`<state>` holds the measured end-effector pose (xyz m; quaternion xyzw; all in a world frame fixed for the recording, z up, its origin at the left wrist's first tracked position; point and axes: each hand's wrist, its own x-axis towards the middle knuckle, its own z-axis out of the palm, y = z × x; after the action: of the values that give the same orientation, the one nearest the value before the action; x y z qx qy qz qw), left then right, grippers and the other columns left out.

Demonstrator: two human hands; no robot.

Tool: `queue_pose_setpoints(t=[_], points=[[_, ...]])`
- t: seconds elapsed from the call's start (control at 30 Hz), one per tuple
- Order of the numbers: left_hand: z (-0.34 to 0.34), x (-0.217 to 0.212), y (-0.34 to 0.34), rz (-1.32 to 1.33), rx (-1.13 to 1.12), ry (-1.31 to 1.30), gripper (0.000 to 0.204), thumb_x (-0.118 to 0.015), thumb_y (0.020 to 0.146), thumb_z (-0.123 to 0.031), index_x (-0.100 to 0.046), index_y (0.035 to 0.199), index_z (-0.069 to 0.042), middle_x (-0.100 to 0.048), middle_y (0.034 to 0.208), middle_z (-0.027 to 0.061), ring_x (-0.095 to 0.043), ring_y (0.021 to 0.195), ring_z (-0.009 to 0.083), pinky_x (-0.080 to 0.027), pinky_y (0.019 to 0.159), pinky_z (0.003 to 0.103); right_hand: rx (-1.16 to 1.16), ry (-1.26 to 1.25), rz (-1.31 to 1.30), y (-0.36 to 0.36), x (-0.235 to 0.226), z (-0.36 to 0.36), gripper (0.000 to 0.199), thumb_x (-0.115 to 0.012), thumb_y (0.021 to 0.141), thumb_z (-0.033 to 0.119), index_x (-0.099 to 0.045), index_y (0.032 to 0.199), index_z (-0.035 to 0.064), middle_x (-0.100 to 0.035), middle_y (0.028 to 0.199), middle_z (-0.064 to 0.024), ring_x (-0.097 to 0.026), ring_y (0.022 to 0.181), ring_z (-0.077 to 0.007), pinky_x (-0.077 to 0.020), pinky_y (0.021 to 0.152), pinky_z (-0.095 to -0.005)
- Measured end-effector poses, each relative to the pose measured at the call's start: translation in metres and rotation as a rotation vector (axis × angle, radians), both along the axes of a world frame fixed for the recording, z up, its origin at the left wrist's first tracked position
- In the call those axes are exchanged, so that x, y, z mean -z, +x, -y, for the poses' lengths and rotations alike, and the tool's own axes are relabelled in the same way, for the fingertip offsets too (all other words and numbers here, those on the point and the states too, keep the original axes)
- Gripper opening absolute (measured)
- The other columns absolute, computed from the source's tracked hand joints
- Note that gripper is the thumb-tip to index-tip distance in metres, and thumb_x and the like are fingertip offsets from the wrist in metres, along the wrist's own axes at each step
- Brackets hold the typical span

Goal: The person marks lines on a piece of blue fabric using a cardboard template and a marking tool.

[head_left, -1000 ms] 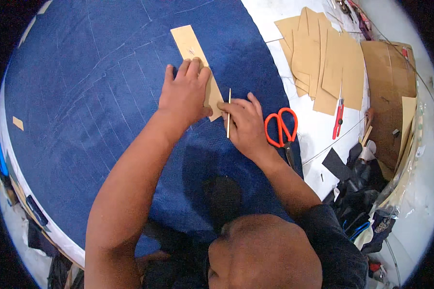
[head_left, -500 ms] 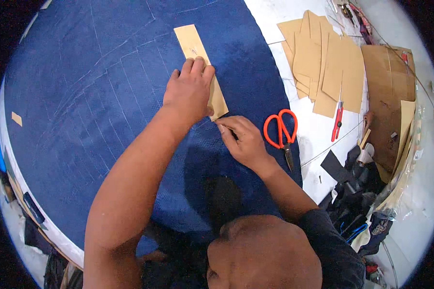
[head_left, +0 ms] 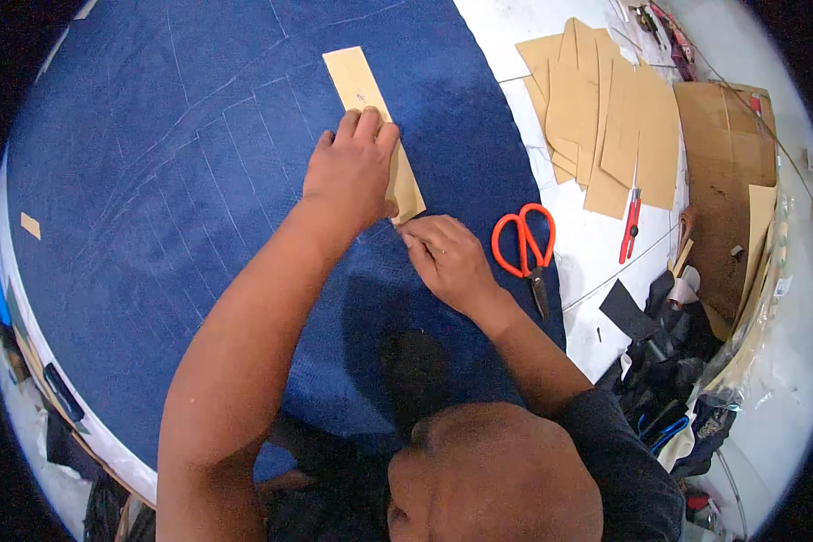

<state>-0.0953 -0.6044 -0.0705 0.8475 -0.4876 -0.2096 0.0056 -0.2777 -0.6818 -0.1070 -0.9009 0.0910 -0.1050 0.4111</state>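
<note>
A long tan cardboard strip (head_left: 345, 74) lies at a slant on dark blue fabric (head_left: 271, 194) marked with thin pale lines. My left hand (head_left: 350, 172) rests on it, fingers stretched out, pressing it down around its middle, the thumb by its lower edge. At the strip's near end is my right hand (head_left: 453, 269), thumb and fingertips pinched together close to the cloth. Whatever sits in that pinch is too small or hidden to make out. To the right of this hand, scissors with red-orange handles (head_left: 526, 257) lie on the fabric with their blades pointing toward me.
Tan card pattern pieces (head_left: 596, 113) overlap on the white tabletop at the right, with a red cutter knife (head_left: 630, 230) beside them. Beyond stand brown cardboard (head_left: 718, 181) and a heap of dark scraps (head_left: 664, 339). A small card piece (head_left: 31, 225) lies far left.
My right hand has shifted very slightly left at the strip's near end. The left hand and the strip hold their place, and the whole view has moved a touch.
</note>
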Motion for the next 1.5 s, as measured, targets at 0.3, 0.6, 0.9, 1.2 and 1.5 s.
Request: queue_pose_setpoints(t=[0.3, 0.6, 0.9, 1.2, 1.5], points=[[-0.002, 0.003, -0.001, -0.023, -0.006, -0.014, 0.1, -0.094, 0.055, -0.038, -0.045, 0.136, -0.005, -0.043, 0.145, 0.018, -0.042, 0.138, 0.0369, -0.042, 0.112, 0.044, 0.088, 0.093, -0.058, -0.003, -0.002, -0.003, 0.013, -0.062, 0.093, 0.011, -0.066, 0.101, 0.0019, -0.068, 0.1, -0.0143, -0.066, 0.093, -0.0332, -0.0523, 0.085, -0.0424], [-0.003, 0.003, -0.004, -0.017, -0.025, -0.037, 0.099, -0.092, 0.059, -0.041, -0.044, 0.137, -0.004, -0.042, 0.147, 0.0195, -0.039, 0.139, 0.0381, -0.041, 0.113, 0.046, 0.124, 0.11, -0.015, -0.005, -0.001, -0.003, 0.012, -0.064, 0.092, 0.011, -0.067, 0.099, 0.0016, -0.069, 0.097, -0.0143, -0.066, 0.092, -0.0333, -0.0515, 0.084, -0.0428], [0.0, 0.004, -0.006, -0.012, -0.035, -0.028, 0.099, -0.092, 0.059, -0.042, -0.044, 0.137, -0.005, -0.041, 0.147, 0.0183, -0.038, 0.14, 0.0371, -0.04, 0.113, 0.048, 0.079, 0.031, 0.001, -0.003, 0.004, 0.0, 0.012, -0.063, 0.092, 0.013, -0.065, 0.099, 0.0028, -0.068, 0.098, -0.0139, -0.065, 0.091, -0.0333, -0.0511, 0.082, -0.0436], [0.001, 0.003, -0.007, 0.013, -0.041, -0.028, 0.098, -0.093, 0.057, -0.042, -0.045, 0.135, -0.005, -0.044, 0.143, 0.0171, -0.04, 0.138, 0.0359, -0.042, 0.111, 0.048, 0.198, -0.046, -0.064, 0.0, -0.003, 0.015, 0.014, -0.06, 0.095, 0.014, -0.066, 0.1, 0.0027, -0.067, 0.098, -0.0143, -0.064, 0.092, -0.035, -0.0498, 0.086, -0.0444], [0.004, 0.004, -0.006, 0.013, -0.032, -0.04, 0.1, -0.093, 0.056, -0.041, -0.045, 0.135, -0.004, -0.044, 0.142, 0.018, -0.04, 0.138, 0.036, -0.042, 0.111, 0.047, 0.22, -0.083, -0.03, 0.001, -0.005, 0.022, 0.013, -0.06, 0.095, 0.012, -0.066, 0.098, 0.0006, -0.069, 0.097, -0.0138, -0.066, 0.091, -0.0333, -0.053, 0.081, -0.0429]])
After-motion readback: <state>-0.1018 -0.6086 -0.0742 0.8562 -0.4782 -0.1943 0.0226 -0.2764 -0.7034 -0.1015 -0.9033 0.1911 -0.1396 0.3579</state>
